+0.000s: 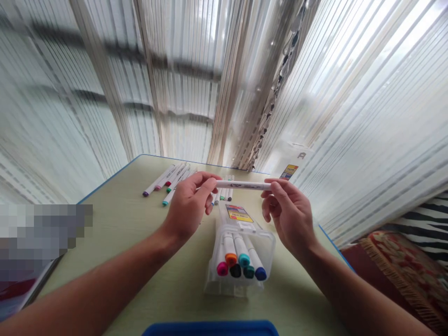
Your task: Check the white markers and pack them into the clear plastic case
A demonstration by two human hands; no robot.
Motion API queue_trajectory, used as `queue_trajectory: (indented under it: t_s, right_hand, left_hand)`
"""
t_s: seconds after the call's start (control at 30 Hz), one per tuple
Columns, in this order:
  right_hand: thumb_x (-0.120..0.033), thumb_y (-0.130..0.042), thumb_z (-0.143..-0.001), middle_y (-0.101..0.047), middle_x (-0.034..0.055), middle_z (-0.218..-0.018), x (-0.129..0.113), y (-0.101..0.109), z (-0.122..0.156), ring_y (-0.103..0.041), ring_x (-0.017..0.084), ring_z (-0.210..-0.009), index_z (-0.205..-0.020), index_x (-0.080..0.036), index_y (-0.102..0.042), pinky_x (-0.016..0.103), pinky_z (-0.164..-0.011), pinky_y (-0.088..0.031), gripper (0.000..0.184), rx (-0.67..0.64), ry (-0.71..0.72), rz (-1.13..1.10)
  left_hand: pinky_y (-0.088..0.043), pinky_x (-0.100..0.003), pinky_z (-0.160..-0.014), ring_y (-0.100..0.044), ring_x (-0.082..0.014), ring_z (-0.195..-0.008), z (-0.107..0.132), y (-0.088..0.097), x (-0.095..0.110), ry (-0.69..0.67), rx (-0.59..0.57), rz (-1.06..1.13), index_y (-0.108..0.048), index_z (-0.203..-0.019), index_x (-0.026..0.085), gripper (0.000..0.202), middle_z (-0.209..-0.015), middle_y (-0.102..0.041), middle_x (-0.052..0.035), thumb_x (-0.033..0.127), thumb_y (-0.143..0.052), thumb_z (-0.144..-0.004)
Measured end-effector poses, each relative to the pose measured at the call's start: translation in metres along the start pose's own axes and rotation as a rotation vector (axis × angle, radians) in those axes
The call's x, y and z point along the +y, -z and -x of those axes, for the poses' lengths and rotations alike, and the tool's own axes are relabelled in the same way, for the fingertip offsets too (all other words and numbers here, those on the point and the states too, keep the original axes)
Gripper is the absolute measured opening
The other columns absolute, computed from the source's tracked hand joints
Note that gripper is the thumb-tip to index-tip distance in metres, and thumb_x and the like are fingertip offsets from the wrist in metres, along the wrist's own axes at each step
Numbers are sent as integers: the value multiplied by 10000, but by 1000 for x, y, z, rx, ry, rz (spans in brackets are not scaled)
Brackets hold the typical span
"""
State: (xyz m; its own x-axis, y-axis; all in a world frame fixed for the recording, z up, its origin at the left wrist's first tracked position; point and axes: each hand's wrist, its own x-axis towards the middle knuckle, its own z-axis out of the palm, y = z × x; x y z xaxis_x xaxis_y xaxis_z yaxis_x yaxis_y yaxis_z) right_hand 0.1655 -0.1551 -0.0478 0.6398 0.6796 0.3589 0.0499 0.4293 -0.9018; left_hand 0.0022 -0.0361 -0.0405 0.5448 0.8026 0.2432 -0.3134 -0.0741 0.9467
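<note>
My left hand [189,201] and right hand [289,210], fingers clamped on opposite ends, hold a white marker [241,185] level near the clear case's [270,249] far end; tabletop [119,224] stretches left and right to its blue edge [108,179].

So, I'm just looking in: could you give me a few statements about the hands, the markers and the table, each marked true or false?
1. The left hand and the right hand hold opposite ends of one white marker. True.
2. An orange-ended marker is in the clear plastic case. True.
3. The case's open end faces the curtain. False: it faces the viewer.
4. A blue object shows at the bottom edge of the picture. True.
5. Apart from the one being held, every marker is in the case. False: several loose markers lie on the table.
</note>
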Motion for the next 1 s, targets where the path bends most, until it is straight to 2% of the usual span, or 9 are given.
queue_trajectory:
  t_s: [0.43, 1.0]
  right_hand:
    - [-349, -732, -866, -675, -2, -678, 0, -1, -1, -521, 67, -390, -941, -164, -719, 171, -328, -385, 200, 14, -19, -30]
    - [-372, -850, -726, -716, 37, -662, -3, -1, -6, -507, 57, -366, -816, -125, -733, 158, -315, -370, 288, 68, -243, -166]
  left_hand:
    - [-394, -209, -416, -436, -78, -493, 0, 0, 1, -3, -5, 6, -678, -925, 121, 182, -686, -555, -3, 272, -622, -841]
    - [-388, -216, -426, -426, -80, -497, 0, 1, -1, -4, -9, -7, -663, -935, 134, 165, -673, -528, 15, 261, -615, -840]
